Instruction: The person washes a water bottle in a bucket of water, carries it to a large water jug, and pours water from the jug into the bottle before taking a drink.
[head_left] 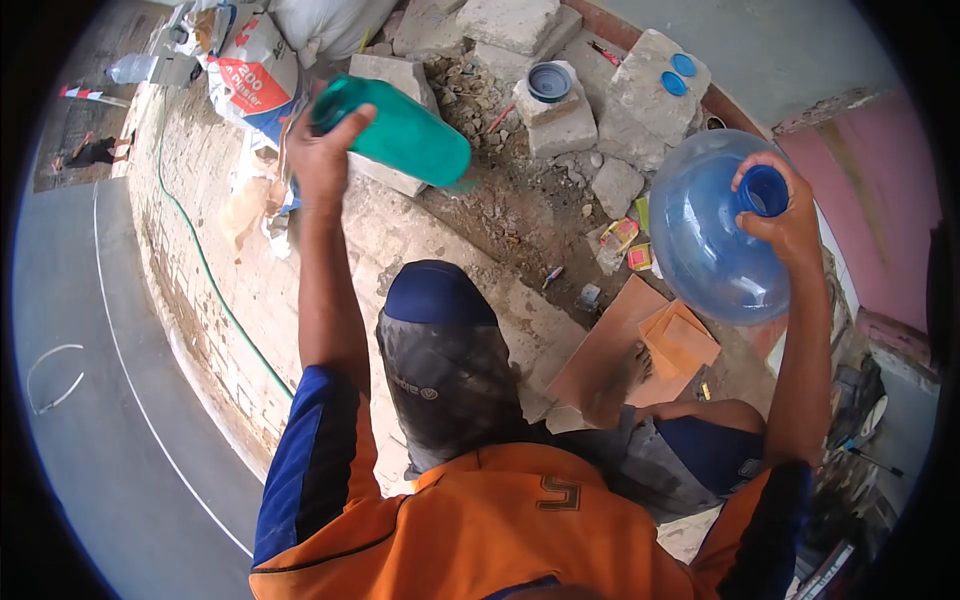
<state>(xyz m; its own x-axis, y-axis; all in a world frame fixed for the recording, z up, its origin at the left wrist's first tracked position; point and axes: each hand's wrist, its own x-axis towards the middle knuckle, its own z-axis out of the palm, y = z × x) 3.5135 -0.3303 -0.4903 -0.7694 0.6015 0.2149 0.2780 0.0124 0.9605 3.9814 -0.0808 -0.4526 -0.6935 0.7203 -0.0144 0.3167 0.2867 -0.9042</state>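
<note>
My left hand [322, 150] is closed around one end of a green plastic bottle [415, 135], which is tilted and held up over the rubble. The darker end of the bottle sits in my grip; the other end points right and slightly toward me. On the right, my right hand [795, 215] grips the blue neck of a large clear water jug [700, 240]. The jug's round body stands beside the rubble, and its neck opening faces me. A grey-blue screw lid [549, 82] lies on a stone block beyond the bottle.
Two blue caps [674, 82] rest on a concrete chunk [645, 110]. Orange-brown tile pieces [625, 335] lie by my bent leg, near small colored packets [622, 233]. A plaster bag [255, 75] stands at the back left, and a green hose [205, 260] runs along the left floor.
</note>
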